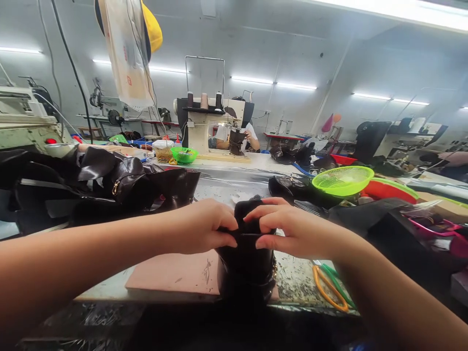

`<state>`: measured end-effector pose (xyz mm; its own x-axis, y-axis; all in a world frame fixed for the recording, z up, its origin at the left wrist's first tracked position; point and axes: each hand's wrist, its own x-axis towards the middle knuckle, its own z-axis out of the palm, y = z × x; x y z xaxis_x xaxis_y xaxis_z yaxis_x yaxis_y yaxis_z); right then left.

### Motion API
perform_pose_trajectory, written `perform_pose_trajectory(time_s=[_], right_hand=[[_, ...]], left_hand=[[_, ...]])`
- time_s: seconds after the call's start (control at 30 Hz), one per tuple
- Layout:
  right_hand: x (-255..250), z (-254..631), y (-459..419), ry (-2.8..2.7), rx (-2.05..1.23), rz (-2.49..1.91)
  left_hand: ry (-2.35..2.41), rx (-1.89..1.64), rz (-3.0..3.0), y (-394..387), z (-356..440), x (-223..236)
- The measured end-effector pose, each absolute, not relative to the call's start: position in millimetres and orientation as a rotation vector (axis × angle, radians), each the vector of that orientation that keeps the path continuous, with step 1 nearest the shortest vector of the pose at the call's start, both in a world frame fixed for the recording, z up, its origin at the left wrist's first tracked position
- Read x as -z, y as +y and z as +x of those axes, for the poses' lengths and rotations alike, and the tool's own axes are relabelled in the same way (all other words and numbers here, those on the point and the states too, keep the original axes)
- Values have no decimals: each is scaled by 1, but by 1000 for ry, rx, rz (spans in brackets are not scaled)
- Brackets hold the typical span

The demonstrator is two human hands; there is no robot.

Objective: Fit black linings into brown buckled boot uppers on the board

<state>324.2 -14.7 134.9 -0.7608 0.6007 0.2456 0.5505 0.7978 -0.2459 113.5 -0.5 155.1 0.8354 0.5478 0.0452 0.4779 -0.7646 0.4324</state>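
A dark leather boot upper (246,268) stands in front of me at the bench's near edge, its top opening toward my hands and a gold-coloured chain or buckle on its right side. My left hand (215,226) pinches the left part of its top edge between thumb and fingers. On the right part of the same edge, my right hand (276,226) grips with the thumb in front and the fingers bent over the opening. Beneath the upper lies a pinkish flat board (175,275). The inside of the upper is mostly dark.
Dark leather uppers (135,187) are heaped at left. Orange and green-handled scissors (329,287) lie right of the board. A lime basket (343,180) and red basin (391,190) stand at right. Across the bench, a person works at a sewing machine (204,126).
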Motion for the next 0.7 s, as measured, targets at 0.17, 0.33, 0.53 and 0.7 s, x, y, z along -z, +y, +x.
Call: perform_pose_trajectory(time_s=[0.17,0.33,0.53,0.7], right_hand=[[-135,324,-12,-2623,-151,-931],[-126,306,-25,-2509,95,-952],[-129,322,-23,-2627,-110,-1073],[-132,340,-14,-2660,-294,-1152]], left_hand=[[867,-28,2509,1,114,-163],[846,171,2634,5,123,-172],[841,8,2697,6,124,-161],[852,86,2434,7,108,-153]])
